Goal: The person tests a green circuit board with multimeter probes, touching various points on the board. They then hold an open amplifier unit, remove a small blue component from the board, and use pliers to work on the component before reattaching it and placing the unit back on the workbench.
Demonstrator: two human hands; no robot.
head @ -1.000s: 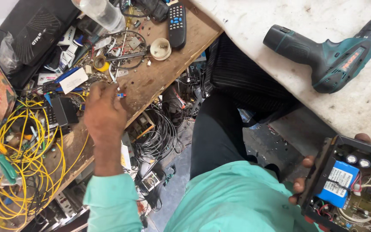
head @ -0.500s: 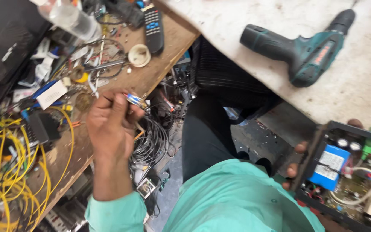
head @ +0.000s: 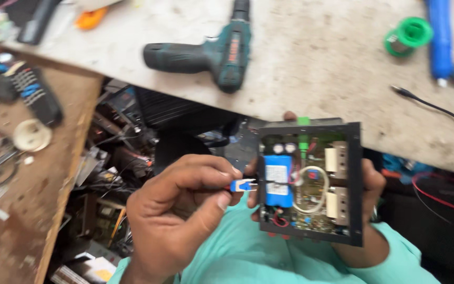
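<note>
My left hand (head: pixel 177 221) back from cluttered side bench (head: pixel 22 210), now pinching small blue connector (head: pixel 244 184), maybe a plug, beside black electronics box (head: pixel 311 181); right hand (head: pixel 366 210) cradles box underneath.

Soft daylight is falling evenly on the pale bench (head: pixel 316 63) in front of me, and nothing is glaring there. The whole picture is looking a little smeared by motion. The remote control (head: pixel 32 92) at the left edge is blurring the most, and the green drill (head: pixel 211 52) is losing its fine detail. My hands and the open circuit box (head: pixel 311 181) are staying sharper. The gap under the bench is lying in deep shadow.
</note>
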